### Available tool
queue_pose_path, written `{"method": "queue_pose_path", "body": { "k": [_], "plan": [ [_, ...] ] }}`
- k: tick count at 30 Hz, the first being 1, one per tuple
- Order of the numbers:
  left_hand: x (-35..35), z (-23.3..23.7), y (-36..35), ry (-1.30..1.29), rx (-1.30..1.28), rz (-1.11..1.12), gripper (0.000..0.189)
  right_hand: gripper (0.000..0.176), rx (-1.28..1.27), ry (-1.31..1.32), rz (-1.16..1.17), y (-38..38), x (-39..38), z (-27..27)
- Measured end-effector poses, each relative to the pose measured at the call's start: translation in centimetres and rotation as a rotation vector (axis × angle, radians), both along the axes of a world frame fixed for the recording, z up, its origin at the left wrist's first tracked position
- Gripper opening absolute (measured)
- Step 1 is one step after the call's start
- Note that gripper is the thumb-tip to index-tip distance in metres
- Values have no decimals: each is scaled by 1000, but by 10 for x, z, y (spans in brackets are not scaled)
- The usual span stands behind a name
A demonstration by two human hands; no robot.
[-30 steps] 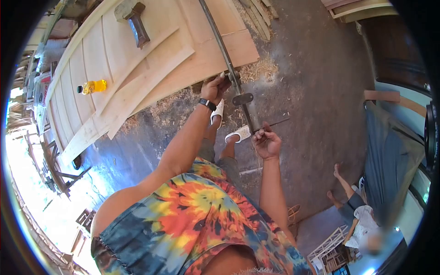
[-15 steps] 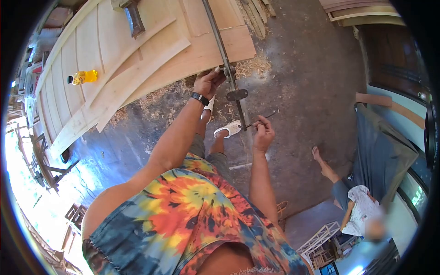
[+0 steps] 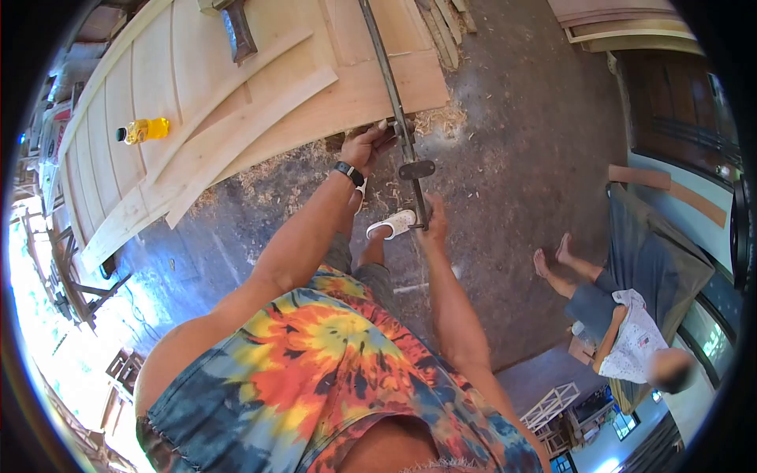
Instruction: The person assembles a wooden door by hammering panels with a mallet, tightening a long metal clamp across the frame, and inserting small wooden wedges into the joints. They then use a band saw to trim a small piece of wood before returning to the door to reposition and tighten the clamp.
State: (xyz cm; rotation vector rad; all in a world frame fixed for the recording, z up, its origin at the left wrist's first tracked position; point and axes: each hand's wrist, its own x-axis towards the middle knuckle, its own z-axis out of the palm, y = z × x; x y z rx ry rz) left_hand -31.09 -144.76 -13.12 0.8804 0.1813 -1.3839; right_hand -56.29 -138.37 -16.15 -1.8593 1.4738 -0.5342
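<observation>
A long metal bar clamp (image 3: 384, 63) lies across a pale wooden panel (image 3: 410, 83), and its screw end sticks out past the panel's near edge. My left hand (image 3: 364, 150), with a watch on the wrist, has its fingers closed about the clamp's jaw close to that edge. Below the flat dark plate (image 3: 416, 169) on the clamp, my right hand (image 3: 434, 220) is closed at the screw's end by the turning handle. Its fingertips are partly hidden behind the screw.
On the panel lie curved wooden strips (image 3: 268, 110), a yellow bottle (image 3: 147, 130) and a dark-handled tool (image 3: 238, 35). Wood shavings (image 3: 441, 118) litter the floor. At the right, a person (image 3: 631, 335) sits by a draped dark cloth (image 3: 650, 236).
My right hand has moved left and slightly up, in against the screw. The thin handle that stuck out rightward no longer shows there. My left hand stays at the jaw. The view has shifted slightly.
</observation>
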Motion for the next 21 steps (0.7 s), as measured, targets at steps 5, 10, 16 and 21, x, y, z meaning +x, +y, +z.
{"method": "queue_pose_path", "body": {
  "k": [5,10,16,21],
  "plan": [
    [0,4,0,9,22,-17,28,32,262,-163,-46,17,13,-27],
    [3,2,-1,18,51,-17,27,50,696,-439,-328,31,31,-37],
    [-5,52,9,-22,313,-179,70,48,673,-448,-351,29,37,-35],
    [-27,87,-26,-320,496,-181,94,50,731,-442,-329,34,31,-46]
  ]
}}
